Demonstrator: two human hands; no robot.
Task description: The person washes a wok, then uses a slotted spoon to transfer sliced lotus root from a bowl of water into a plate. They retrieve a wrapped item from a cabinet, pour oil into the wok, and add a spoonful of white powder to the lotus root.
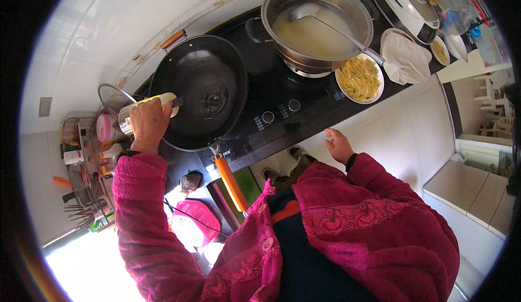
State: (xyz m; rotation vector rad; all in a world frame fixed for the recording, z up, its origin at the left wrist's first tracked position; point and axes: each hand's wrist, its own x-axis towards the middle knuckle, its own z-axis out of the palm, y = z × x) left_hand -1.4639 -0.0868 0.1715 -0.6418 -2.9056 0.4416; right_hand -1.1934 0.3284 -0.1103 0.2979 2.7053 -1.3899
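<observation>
In my left hand (149,124) is a cylindrical metal-and-yellow container (127,119), tilted over the left rim of a black wok (191,72). Its dark end points into the wok. A small glossy puddle of clear liquid, looking like oil (213,98), lies on the wok's inner surface. The wok has a long orange handle (230,180) towards me and a small wooden grip at the back. My right hand (339,146) hangs free in front of the counter's edge, fingers slightly bent, holding nothing.
A large steel pot (270,17) of cloudy liquid with a ladle (338,29) stands on the black gas hob (264,86). Beside it are a bowl of yellow strips (360,78), a white cloth (405,58) and a rice cooker (407,5). Left are condiment racks (87,155) and a pink basket (197,220).
</observation>
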